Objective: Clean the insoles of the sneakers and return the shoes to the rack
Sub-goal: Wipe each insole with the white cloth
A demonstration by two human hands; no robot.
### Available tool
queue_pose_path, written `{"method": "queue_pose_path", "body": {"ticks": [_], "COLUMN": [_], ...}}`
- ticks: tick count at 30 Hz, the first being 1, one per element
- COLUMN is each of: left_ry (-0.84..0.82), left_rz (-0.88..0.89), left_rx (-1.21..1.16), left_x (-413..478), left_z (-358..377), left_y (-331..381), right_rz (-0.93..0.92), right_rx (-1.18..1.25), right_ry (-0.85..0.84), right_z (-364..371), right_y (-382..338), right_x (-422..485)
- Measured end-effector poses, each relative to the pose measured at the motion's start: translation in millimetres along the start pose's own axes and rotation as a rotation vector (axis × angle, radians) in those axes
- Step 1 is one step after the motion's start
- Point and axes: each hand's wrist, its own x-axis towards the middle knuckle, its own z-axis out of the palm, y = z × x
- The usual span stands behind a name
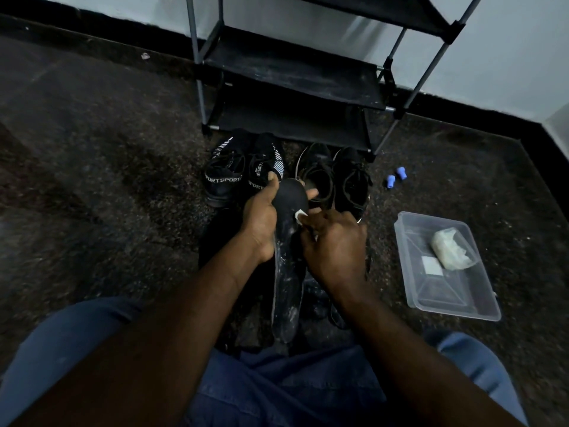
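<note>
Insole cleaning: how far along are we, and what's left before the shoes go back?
Done: four black sneakers are off the rack, on the floor. In hand: the left hand holds a long black insole streaked with white, while the right hand presses a small white wipe to it. Left: the black fabric shoe rack shows no shoes on its visible shelves; how many insoles remain is unclear.

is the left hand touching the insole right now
Touching. The head view shows the left hand wrapped around the upper part of the dark insole, fingers curled over its rounded end, no gap visible.
</note>
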Motion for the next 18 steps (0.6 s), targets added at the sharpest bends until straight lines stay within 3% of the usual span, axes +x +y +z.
{"method": "queue_pose_path", "body": {"ticks": [10, 18], "left_ry": [-0.075, 0.038], "left_rz": [-0.051, 0.031], "left_rx": [0.177, 0.149], "left_x": [-6, 1], "left_z": [2, 1], "left_y": [-11, -6], "right_rz": [0.06, 0.011], "right_rx": [-0.019, -0.074], "right_ry": [0.028, -0.047], "right_z": [-12, -7], "right_y": [-2, 2], "right_x": [42, 24]}}
